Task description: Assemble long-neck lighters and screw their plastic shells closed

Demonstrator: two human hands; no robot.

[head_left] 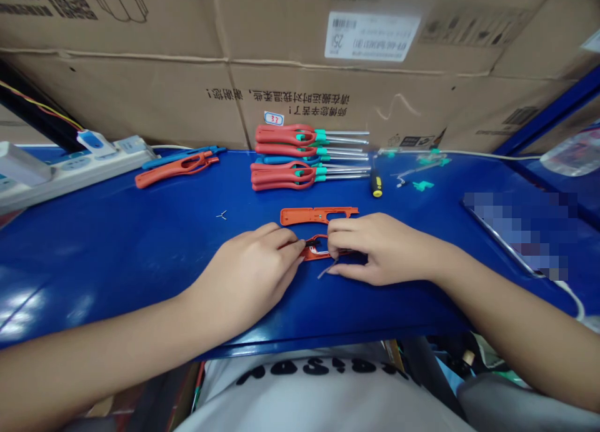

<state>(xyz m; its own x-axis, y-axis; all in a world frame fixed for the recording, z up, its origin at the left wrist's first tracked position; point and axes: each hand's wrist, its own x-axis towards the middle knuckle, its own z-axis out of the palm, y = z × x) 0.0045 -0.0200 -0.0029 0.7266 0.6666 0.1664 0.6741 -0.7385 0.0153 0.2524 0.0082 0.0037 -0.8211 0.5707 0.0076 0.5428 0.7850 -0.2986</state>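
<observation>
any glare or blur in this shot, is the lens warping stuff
In the head view, glare whitens the blue workbench at lower left; the wide lens bows the bench's near edge and the cardboard boxes; a deliberate-looking pixelated patch obscures the flat object at right, so its surface can't be read.

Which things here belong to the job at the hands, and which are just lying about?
At the job: left hand, right hand, red handle part between them, orange handle half just beyond.

Lying about: stacked tools, screwdriver, metal clip, power strip.
</observation>
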